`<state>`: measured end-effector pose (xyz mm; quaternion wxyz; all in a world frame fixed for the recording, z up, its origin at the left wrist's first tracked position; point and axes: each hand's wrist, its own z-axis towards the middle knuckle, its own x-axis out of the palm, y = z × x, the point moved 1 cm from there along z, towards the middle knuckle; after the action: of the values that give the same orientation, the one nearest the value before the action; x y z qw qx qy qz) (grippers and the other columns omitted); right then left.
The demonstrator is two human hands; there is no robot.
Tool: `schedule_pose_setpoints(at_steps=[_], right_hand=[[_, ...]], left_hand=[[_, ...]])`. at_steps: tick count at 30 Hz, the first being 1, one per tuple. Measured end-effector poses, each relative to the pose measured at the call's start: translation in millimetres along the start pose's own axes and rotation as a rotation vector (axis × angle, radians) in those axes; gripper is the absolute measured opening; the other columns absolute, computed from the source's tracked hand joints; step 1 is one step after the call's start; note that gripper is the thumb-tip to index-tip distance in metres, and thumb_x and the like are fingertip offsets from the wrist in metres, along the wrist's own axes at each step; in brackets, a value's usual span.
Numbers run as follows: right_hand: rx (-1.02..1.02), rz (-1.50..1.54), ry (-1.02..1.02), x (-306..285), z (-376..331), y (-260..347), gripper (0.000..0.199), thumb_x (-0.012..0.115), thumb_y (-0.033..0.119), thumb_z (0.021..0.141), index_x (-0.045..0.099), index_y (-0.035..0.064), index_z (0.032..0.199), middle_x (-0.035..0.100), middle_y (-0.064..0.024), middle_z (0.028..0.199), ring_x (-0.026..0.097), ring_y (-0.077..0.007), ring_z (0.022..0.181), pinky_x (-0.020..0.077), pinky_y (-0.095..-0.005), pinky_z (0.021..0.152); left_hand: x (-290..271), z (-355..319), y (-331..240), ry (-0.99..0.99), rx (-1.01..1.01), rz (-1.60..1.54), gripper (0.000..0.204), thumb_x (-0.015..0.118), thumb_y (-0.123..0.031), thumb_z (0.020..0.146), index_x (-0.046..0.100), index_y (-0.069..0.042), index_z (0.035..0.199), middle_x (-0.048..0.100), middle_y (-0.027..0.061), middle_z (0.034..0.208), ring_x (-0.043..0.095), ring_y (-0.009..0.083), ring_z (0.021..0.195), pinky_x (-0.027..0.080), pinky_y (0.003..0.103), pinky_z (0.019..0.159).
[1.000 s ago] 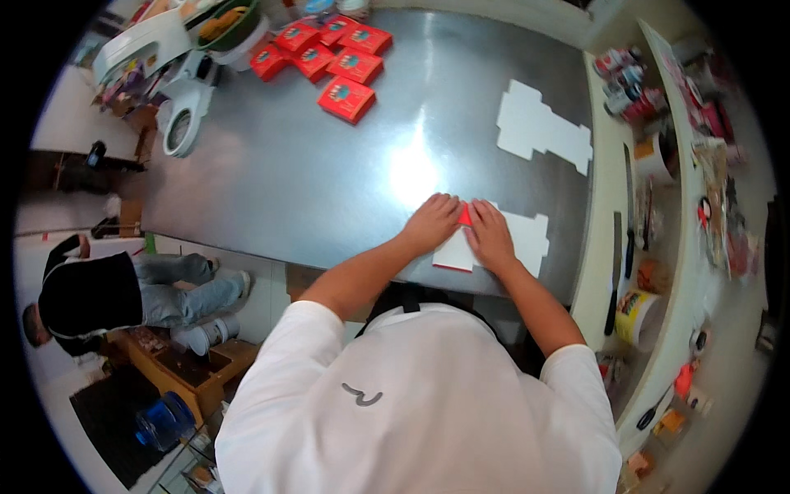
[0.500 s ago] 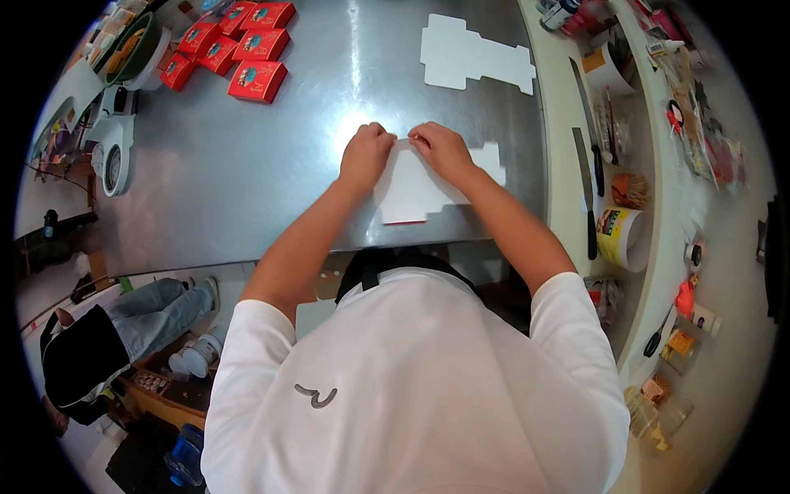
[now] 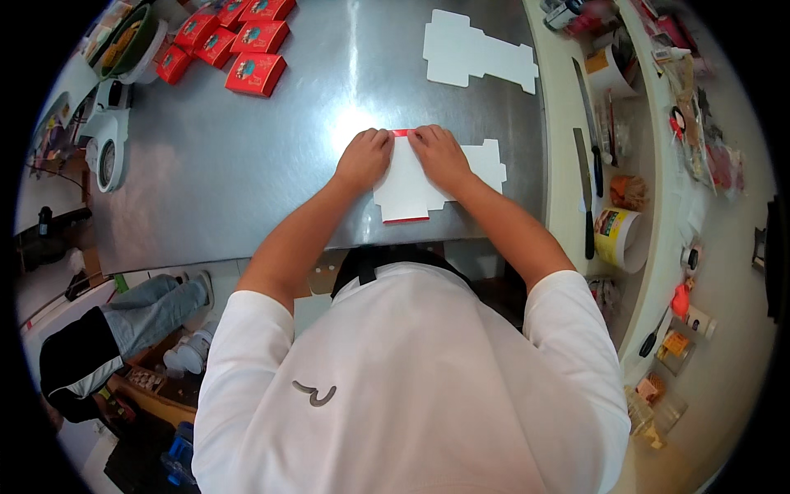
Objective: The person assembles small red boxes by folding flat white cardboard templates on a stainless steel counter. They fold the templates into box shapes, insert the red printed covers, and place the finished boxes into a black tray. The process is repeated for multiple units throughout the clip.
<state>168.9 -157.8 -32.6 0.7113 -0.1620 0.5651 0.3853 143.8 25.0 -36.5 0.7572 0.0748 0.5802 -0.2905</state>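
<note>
A flat box blank (image 3: 405,177), white side up, lies on the metal table in front of me. My left hand (image 3: 364,159) grips its far edge at the left corner, fingers curled. At the right end of that same edge, my right hand (image 3: 440,156) has its fingers closed on the card. Between my hands a folded flap (image 3: 400,132) shows its red outer side. The near edge also has a thin red fold. My fingertips are partly hidden by the backs of my hands. Farther off to the right lies another white box blank (image 3: 473,51).
Several red folded boxes (image 3: 255,75) stand at the far left of the metal table (image 3: 222,177). A white scale-like device (image 3: 107,152) sits at its left edge. Long knives (image 3: 583,189) lie on the right shelf beside a tub (image 3: 619,237). Another person (image 3: 86,350) is at lower left.
The far flap has been folded over, so its red side now shows between my hands. My fingers have drawn slightly apart along that edge.
</note>
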Motion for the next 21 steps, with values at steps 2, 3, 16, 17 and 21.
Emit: schedule_pose_setpoints(at_steps=[2, 3, 16, 17, 21], right_hand=[[0.022, -0.004, 0.006, -4, 1, 5, 0.013, 0.059, 0.011, 0.076, 0.059, 0.0047, 0.088, 0.054, -0.0081, 0.092, 0.052, -0.0257, 0.092, 0.0443, -0.0373, 0.078], [0.058, 0.027, 0.032, -6, 7, 6, 0.014, 0.06, 0.012, 0.077, 0.059, 0.0049, 0.089, 0.054, -0.0082, 0.092, 0.052, -0.0261, 0.092, 0.0442, -0.0376, 0.078], [0.818, 0.512, 0.268, -11, 16, -25, 0.016, 0.061, 0.018, 0.082, 0.063, 0.0041, 0.089, 0.066, -0.0114, 0.087, 0.062, -0.0264, 0.081, 0.0483, -0.0349, 0.075], [0.607, 0.326, 0.124, -18, 22, -20, 0.016, 0.061, 0.017, 0.081, 0.063, 0.0046, 0.092, 0.065, -0.012, 0.092, 0.061, -0.027, 0.087, 0.0469, -0.0353, 0.079], [-0.146, 0.047, -0.066, -21, 47, 15, 0.023, 0.061, 0.012, 0.078, 0.061, 0.0075, 0.1, 0.06, -0.0103, 0.107, 0.053, -0.0276, 0.104, 0.0403, -0.0379, 0.09]], left_hand=[[-7, -6, -9, 0.038, -0.03, 0.003, 0.03, 0.057, -0.01, 0.075, 0.06, -0.002, 0.103, 0.055, 0.0112, 0.094, 0.053, 0.0251, 0.091, 0.045, 0.037, 0.083], [-13, -4, -11, 0.051, -0.042, 0.01, 0.033, 0.058, -0.011, 0.075, 0.059, -0.001, 0.107, 0.055, 0.0118, 0.097, 0.053, 0.0257, 0.093, 0.045, 0.037, 0.084], [-25, -55, -12, 0.105, -1.02, -0.505, 0.025, 0.063, -0.022, 0.081, 0.065, -0.004, 0.097, 0.064, 0.0137, 0.093, 0.061, 0.0266, 0.085, 0.048, 0.037, 0.076], [-25, -55, -13, 0.11, -1.033, -0.534, 0.025, 0.063, -0.022, 0.081, 0.065, -0.004, 0.097, 0.063, 0.0141, 0.093, 0.061, 0.0272, 0.085, 0.048, 0.038, 0.076], [-17, -61, -13, -0.09, -0.885, -0.424, 0.015, 0.059, -0.015, 0.077, 0.063, -0.003, 0.084, 0.059, 0.0182, 0.083, 0.056, 0.0352, 0.085, 0.045, 0.044, 0.075]])
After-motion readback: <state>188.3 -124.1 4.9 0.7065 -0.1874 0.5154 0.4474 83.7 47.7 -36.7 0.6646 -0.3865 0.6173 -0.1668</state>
